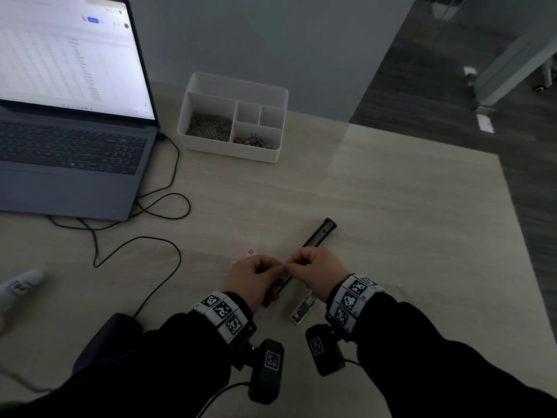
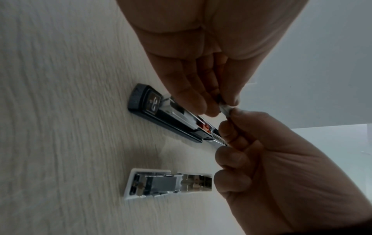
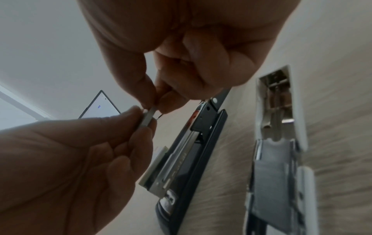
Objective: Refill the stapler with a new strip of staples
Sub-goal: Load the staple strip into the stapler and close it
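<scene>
We judged the loading step under way: our left hand (image 1: 254,274) and right hand (image 1: 316,268) pinched a short silvery strip of staples (image 3: 148,118) between thumb and fingers (image 2: 231,101), just above the long black stapler (image 1: 304,254), which lay opened on the pale wood-grain surface (image 1: 391,236). Next, we thought, the strip needed aligning with the stapler's metal channel (image 3: 177,159). Both wrists hovered, knuckles up, fingertips meeting.

Black sleeves (image 1: 452,342) end in white wristbands (image 1: 224,312) printed with black square markers, with black cabled camera units (image 1: 266,369) below.
</scene>
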Demonstrator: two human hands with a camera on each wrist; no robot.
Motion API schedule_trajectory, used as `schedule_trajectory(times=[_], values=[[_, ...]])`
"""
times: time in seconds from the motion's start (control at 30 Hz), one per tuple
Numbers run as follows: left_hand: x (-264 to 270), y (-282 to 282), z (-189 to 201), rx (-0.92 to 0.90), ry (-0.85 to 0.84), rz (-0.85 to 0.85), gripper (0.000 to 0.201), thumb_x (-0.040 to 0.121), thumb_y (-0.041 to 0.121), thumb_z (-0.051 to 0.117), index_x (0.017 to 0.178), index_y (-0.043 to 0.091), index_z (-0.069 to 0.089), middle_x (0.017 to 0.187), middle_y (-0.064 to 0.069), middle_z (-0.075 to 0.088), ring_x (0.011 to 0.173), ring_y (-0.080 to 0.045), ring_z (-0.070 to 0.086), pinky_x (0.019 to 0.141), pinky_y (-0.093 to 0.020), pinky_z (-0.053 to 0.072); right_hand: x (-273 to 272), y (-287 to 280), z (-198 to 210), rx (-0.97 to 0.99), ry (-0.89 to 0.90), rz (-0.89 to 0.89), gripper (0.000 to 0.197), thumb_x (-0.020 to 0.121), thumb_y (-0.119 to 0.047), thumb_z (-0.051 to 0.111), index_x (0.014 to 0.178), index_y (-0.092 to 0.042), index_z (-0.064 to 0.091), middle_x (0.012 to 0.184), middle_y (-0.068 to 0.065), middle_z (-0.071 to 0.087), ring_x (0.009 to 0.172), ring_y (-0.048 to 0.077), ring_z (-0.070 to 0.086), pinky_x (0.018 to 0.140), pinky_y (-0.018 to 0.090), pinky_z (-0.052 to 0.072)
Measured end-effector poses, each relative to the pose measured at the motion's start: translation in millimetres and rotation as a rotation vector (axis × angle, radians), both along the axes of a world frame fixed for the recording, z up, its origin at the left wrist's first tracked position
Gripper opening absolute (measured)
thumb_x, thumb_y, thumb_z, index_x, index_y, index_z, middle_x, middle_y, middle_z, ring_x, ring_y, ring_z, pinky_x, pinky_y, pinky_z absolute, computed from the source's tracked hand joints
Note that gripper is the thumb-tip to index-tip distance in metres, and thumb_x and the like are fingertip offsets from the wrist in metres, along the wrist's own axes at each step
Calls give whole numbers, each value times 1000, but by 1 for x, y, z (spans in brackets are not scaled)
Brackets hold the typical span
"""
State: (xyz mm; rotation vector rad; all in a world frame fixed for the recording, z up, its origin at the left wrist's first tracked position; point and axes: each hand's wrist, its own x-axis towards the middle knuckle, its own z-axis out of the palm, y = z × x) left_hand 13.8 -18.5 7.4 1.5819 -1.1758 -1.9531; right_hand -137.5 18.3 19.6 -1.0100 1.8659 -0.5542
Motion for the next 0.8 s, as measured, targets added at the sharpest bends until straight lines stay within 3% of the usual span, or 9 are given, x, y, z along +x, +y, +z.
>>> schedule_trajectory(times=[0.1,0.17,0.23,0.33,0.43,0.63,0.8], values=[[0,-2,-7,-66,-72,14,10,86,15,69,75,16,69,65,-2,65,57,-18,58,49,-27,47,-4,-2,1,-21,38,-20,8,84,-23,66,76,-23,67,61,-11,59,51,0,49,52,18,41],[2,-5,-13,-145,-186,-4,13,82,19,71,70,21,67,66,2,66,63,-17,61,56,-29,50,-10,-4,1,-40,91,-59,11,87,-24,61,76,-22,63,63,-10,56,54,6,48,53,22,41],[4,-7,-18,-215,-304,-117,15,78,21,74,68,27,65,73,7,68,73,-15,65,70,-28,52,-17,-6,1,-30,144,-28,14,92,-26,55,79,-22,59,66,-6,55,56,10,48,55,26,42],[2,-4,-17,-277,-430,-288,14,74,27,74,69,31,62,71,15,64,71,-8,62,68,-21,47,-20,-7,-3,31,200,80,15,95,-26,48,83,-21,56,70,-4,55,59,13,49,55,28,42],[0,-3,-19,-310,-461,-384,11,74,31,71,71,33,61,75,13,65,74,-10,64,72,-25,52,-17,-6,-6,60,236,134,17,95,-26,45,83,-19,56,70,-2,55,60,15,50,55,29,41],[-2,-2,-19,-381,-536,-461,5,79,30,66,83,32,62,82,12,62,80,-9,58,74,-21,42,-15,-5,-8,55,280,144,17,94,-23,45,82,-17,56,73,-2,55,68,17,52,62,29,43],[-3,-3,-21,-363,-556,-483,8,78,33,67,82,34,60,84,12,62,88,-13,64,81,-25,50,-15,-6,-8,60,290,147,19,95,-24,45,87,-14,59,77,1,58,70,19,55,65,31,46]])
